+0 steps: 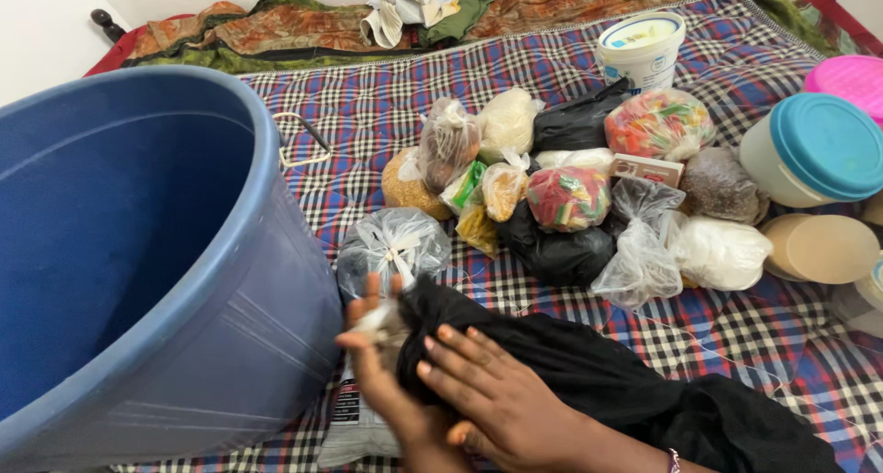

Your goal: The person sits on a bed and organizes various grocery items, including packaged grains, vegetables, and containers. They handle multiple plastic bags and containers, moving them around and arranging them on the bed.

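Fingers (440,355) of both hands press the black cloth (589,372) beneath them.

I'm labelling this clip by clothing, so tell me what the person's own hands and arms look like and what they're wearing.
Both hands are bare, no gloves. The right hand has pink-painted nails, and a thin beaded bracelet sits at its wrist. No sleeve shows on that forearm. The left hand is blurred; its wrist and arm are out of view.

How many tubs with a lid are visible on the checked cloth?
4: white tub at the back, pink-lidded tub at the right edge, teal-lidded tub below it, tan-lidded tub nearest. More may be hidden beyond the frame.
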